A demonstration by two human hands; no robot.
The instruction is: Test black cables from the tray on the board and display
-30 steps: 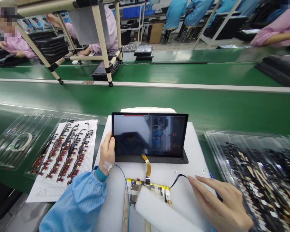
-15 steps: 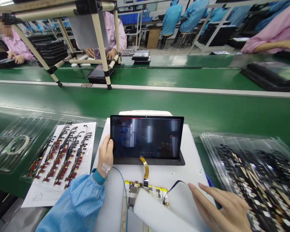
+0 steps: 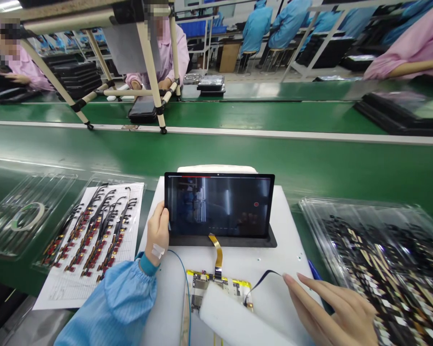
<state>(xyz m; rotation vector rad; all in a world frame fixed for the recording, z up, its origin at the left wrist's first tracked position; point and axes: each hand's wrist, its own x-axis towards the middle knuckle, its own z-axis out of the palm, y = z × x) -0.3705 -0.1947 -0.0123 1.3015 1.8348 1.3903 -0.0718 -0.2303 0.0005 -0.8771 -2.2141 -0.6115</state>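
My left hand is closed on the left edge of a screen panel, which leans upright with a dark camera picture lit on it. From the panel's bottom edge a gold flex cable runs down to a circuit board edged with yellow tape. A white foam block covers part of the board. From the board's right side a thin black ribbon cable arches up to the fingertips of my right hand, which pinch its free end. My right thumb is hidden.
A white foam pad lies under the work. At left, small cable assemblies lie on paper beside a clear tray with a tape roll. A clear tray of flex cables stands at right. Across the green bench, co-workers sit behind a pipe rack.
Both my hands stay almost where they were. The picture on the screen has shifted. Across the bench, co-workers' hands have moved, and the black trays at far right have slid slightly left.
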